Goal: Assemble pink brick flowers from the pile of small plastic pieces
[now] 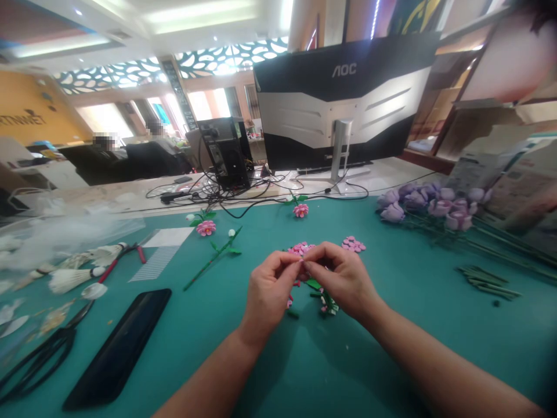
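My left hand [270,287] and my right hand [343,283] meet over the mat, thumbs and index fingers pinched together. Whatever small thing sits between the fingertips is mostly hidden. Just behind the fingers lies a pile of pink plastic pieces [301,248], partly covered by them. A second cluster of pink pieces [353,244] is to the right. Below the hands are green and white small pieces [328,304]. Farther back are two pink block flowers, one at the left [206,228] and one in the middle [300,210]. A green toy stem [212,259] lies left of my hands.
On the green mat [174,354] at left are a black phone-like slab [119,348], scissors [56,342], red-handled pliers [115,264] and shuttlecocks [73,278]. Purple flowers [429,204] and green sticks [487,281] lie right. A monitor [300,122] and cables stand behind.
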`<act>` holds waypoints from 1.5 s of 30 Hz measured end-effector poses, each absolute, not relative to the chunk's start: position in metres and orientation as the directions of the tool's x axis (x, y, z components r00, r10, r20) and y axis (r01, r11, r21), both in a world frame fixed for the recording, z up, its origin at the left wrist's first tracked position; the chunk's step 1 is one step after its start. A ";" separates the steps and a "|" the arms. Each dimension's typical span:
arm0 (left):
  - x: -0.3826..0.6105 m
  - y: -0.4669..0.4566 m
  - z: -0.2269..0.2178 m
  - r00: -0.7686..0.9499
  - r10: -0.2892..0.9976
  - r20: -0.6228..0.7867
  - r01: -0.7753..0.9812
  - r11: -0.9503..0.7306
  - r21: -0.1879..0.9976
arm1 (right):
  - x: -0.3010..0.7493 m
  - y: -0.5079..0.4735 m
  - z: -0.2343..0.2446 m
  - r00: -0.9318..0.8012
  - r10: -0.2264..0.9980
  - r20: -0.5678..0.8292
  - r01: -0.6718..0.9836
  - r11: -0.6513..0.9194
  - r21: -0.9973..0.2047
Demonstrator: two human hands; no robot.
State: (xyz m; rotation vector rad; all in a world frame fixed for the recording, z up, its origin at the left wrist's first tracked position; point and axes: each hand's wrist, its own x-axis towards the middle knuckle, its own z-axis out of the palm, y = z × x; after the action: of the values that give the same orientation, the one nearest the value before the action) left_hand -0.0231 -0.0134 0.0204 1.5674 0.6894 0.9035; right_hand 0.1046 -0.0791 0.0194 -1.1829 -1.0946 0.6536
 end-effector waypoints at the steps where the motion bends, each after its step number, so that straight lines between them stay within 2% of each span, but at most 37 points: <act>1: -0.022 -0.013 0.019 0.534 0.830 0.161 -0.055 -0.156 0.986 | 0.105 -0.078 0.017 0.375 0.870 0.319 0.127 0.293 -0.948; 6: -0.018 -0.006 0.016 0.567 0.824 0.024 -0.158 0.080 0.984 | 0.108 -0.072 0.006 0.403 0.857 0.321 0.182 0.268 -0.946; 9: -0.017 -0.004 0.018 0.585 0.811 -0.015 -0.178 0.146 0.973 | 0.109 -0.073 0.005 0.402 0.854 0.331 0.225 0.258 -0.940; 17: -0.020 -0.005 0.022 0.602 0.794 0.087 -0.176 0.026 0.984 | 0.105 -0.082 0.018 0.389 0.779 0.492 0.478 0.286 -0.830; 27: -0.022 -0.001 0.017 0.634 0.756 0.161 -0.221 -0.022 0.975 | 0.101 -0.088 0.021 0.359 0.746 0.560 0.564 0.305 -0.767; 32: -0.022 -0.001 0.017 0.634 0.757 0.158 -0.212 -0.027 0.977 | 0.102 -0.087 0.019 0.355 0.762 0.542 0.545 0.302 -0.782; 38: -0.020 0.000 0.014 0.634 0.772 0.057 -0.185 0.079 0.980 | 0.108 -0.079 0.012 0.385 0.812 0.439 0.424 0.267 -0.865; 45: -0.017 0.002 0.011 0.594 0.805 0.005 -0.176 0.124 0.977 | 0.111 -0.076 0.007 0.377 0.833 0.404 0.370 0.265 -0.890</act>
State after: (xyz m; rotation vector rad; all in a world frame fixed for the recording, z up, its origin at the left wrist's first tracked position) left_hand -0.0172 0.0020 0.0113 1.2502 0.6261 0.7871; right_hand 0.1111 -0.0763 0.0069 -1.3328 -1.2147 0.4489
